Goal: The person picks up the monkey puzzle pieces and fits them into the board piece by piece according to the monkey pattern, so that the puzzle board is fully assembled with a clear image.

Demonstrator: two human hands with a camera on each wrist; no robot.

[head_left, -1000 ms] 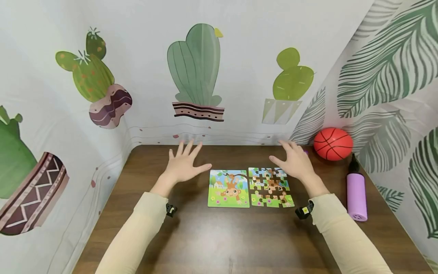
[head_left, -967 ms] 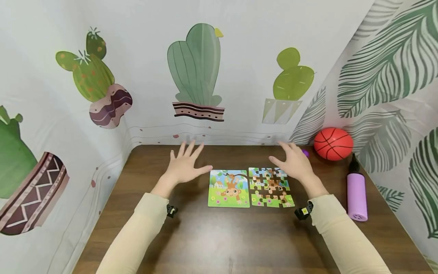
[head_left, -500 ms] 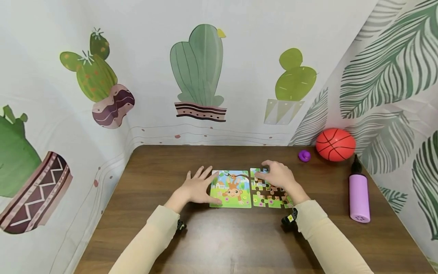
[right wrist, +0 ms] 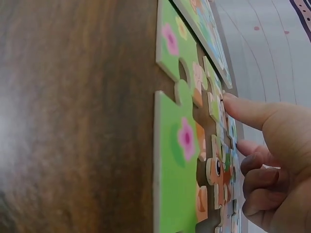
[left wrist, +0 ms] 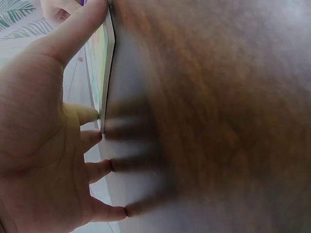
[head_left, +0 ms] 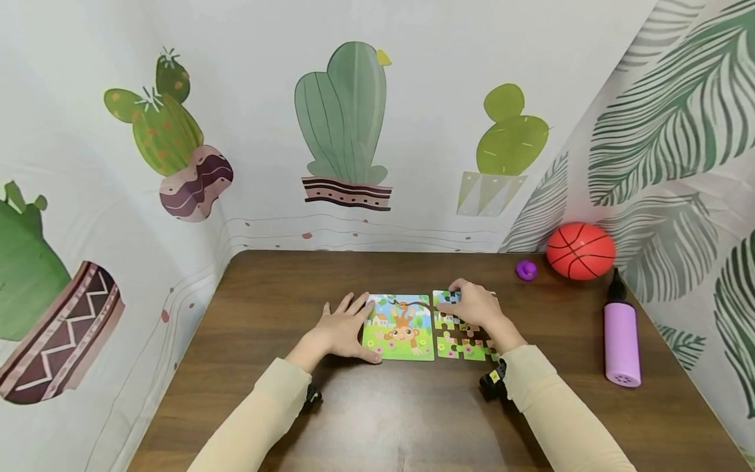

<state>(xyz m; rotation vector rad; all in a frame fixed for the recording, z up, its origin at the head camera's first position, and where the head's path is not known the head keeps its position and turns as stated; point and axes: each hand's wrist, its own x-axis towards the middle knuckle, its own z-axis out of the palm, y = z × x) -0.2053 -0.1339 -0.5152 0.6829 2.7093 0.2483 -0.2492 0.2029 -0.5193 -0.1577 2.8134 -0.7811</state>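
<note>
A square picture board [head_left: 406, 337] with a printed monkey lies flat on the table. My left hand [head_left: 339, 331] rests at its left edge, fingers spread, thumb near the bottom corner; the left wrist view shows the board's edge [left wrist: 108, 73] beside the thumb and fingertips. Right of the board lies a monkey jigsaw [head_left: 466, 349] in loosely set pieces with gaps. My right hand [head_left: 479, 308] reaches over its upper part. Its thumb and index finger pinch at a puzzle piece [right wrist: 232, 127], with the other fingers curled; the hand hides several pieces from the head view.
A small purple rubber duck [head_left: 526, 270] sits at the back right, beside a red ball [head_left: 580, 251] with black basketball lines. In front of the ball lies a lilac air pump [head_left: 622, 344] with a black nozzle. A printed cloth wall [head_left: 413, 216] stands behind the brown table [head_left: 377, 419].
Both hands have come down and inward, from raised with spread fingers to the board's left edge and the jigsaw. The duck is now uncovered. Board and pieces look unmoved.
</note>
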